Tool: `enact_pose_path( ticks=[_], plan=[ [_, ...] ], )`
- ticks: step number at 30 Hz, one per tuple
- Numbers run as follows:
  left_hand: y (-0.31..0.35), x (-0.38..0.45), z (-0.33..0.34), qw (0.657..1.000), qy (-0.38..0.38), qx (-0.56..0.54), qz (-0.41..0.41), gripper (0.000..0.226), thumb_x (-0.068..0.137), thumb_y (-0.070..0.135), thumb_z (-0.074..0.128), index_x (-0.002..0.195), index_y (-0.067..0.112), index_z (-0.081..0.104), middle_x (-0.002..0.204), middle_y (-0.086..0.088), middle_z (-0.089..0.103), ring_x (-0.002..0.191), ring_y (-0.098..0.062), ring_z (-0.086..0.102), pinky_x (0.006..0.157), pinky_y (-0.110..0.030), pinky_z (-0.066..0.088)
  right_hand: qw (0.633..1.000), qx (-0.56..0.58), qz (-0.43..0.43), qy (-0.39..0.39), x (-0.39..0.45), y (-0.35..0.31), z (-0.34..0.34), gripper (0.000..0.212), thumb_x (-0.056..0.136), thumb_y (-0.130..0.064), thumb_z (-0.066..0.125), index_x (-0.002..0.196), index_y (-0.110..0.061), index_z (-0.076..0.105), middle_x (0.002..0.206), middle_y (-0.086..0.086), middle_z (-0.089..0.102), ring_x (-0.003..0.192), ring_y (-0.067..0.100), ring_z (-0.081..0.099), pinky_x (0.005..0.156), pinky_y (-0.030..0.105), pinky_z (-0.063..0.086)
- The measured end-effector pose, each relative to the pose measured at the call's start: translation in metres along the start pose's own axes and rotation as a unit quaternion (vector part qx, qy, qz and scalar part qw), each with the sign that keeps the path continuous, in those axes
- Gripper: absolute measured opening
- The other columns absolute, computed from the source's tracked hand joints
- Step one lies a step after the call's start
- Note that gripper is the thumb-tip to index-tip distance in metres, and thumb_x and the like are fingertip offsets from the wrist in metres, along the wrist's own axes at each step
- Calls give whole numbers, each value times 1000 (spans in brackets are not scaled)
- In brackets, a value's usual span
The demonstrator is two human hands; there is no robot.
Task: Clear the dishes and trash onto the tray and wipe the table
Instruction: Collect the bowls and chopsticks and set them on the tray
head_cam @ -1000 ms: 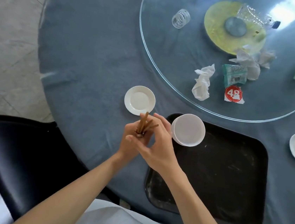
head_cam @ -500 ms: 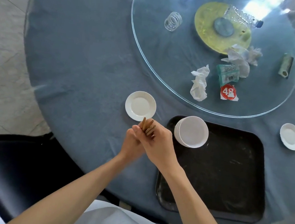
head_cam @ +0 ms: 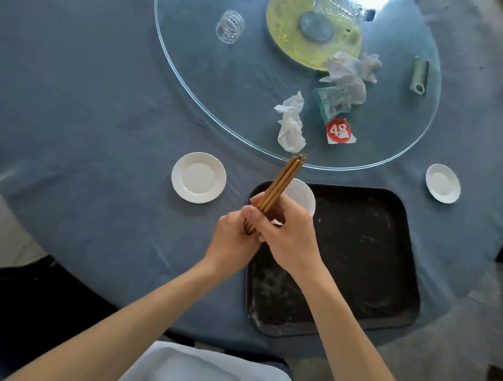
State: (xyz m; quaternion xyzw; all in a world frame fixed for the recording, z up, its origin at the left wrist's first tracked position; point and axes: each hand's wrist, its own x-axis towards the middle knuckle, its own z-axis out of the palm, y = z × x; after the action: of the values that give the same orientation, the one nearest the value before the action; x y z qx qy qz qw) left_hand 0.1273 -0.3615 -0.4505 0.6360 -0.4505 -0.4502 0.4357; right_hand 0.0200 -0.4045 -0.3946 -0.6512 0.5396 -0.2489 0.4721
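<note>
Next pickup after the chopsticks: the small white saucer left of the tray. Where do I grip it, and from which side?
Pinch the saucer at its rim, probably the near-left edge, coming from above with the left hand. It lies flat and upright on the cloth, apart from the tray, and its raised lip likely gives fingertips something to catch.

So the tray point(head_cam: 360, 265) sits on the desk point(head_cam: 81, 108) at the near edge, a stack of bowls point(head_cam: 304, 196) in its 10 o'clock corner. One saucer point(head_cam: 198, 177) lies just off the tray at 9 o'clock, another saucer point(head_cam: 442, 183) at 2. The turntable point(head_cam: 223, 93) is at 12, carrying tissues point(head_cam: 292, 123).
</note>
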Motion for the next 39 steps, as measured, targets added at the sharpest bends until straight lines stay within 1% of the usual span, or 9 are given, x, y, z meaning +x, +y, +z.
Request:
enact_pose_path(
  ticks=[4,8,12,17,21,26,30,35,39],
  plan=[
    [28,-3,32,994,-96,-44,-4,14,98,27,65,108,19,59,80,-1,68,68,-13,61,60,-25,51,992,98,72,36,-6,17,-58,14,95,-19,75,101,-7,70,89,13,75,81,29,76,70,30,63],
    [31,-10,85,973,-180,-130,-62,16,106,27,52,115,18,62,95,-3,68,84,-22,65,78,-38,60,985,78,149,37,-7,55,-107,19,94,-27,75,106,-13,70,93,7,76,88,22,76,78,29,63],
    [11,-13,150,974,-131,-117,-141,18,106,26,51,114,22,66,96,0,71,90,-20,70,83,-34,62,974,42,223,17,-3,115,-126,27,92,-34,77,114,-21,69,100,-1,74,94,16,74,88,36,63],
    [-30,-16,206,963,9,-87,-255,24,106,30,49,119,26,70,94,5,74,92,-15,72,79,-26,61,967,12,247,-57,5,173,-120,39,95,-31,74,131,-19,65,106,-4,74,97,12,73,89,39,63],
    [-42,-21,224,962,84,-42,-255,28,106,25,51,129,34,64,101,12,71,96,-6,69,86,-25,59,962,-28,251,-105,6,200,-116,37,100,-30,67,135,-18,67,109,-3,75,99,10,73,94,39,62],
    [-51,-23,237,954,143,114,-239,30,103,22,56,129,13,68,111,3,53,91,-3,54,80,-14,47,974,-41,206,-81,-1,217,-118,43,99,-28,69,140,-17,63,104,-5,75,93,6,72,94,33,60],
    [-52,-24,239,944,146,205,-214,33,101,24,60,132,19,66,111,0,58,104,-14,51,87,-27,50,978,-28,194,-75,-5,226,-119,51,98,-24,70,146,-18,56,104,-6,73,94,7,72,92,31,60],
    [-50,-22,233,951,153,175,-204,42,98,22,65,140,21,59,108,2,65,84,-4,62,85,-24,54,980,-35,186,-61,-9,231,-117,51,99,-21,70,147,-23,52,103,-6,70,92,6,70,91,34,62],
    [-53,-19,228,951,169,174,-194,36,100,21,62,135,18,64,115,-1,69,100,-11,65,94,-35,58,981,-35,175,-72,-11,232,-115,53,101,-20,67,150,-25,50,107,-4,69,95,7,69,91,33,61]
  ],
)
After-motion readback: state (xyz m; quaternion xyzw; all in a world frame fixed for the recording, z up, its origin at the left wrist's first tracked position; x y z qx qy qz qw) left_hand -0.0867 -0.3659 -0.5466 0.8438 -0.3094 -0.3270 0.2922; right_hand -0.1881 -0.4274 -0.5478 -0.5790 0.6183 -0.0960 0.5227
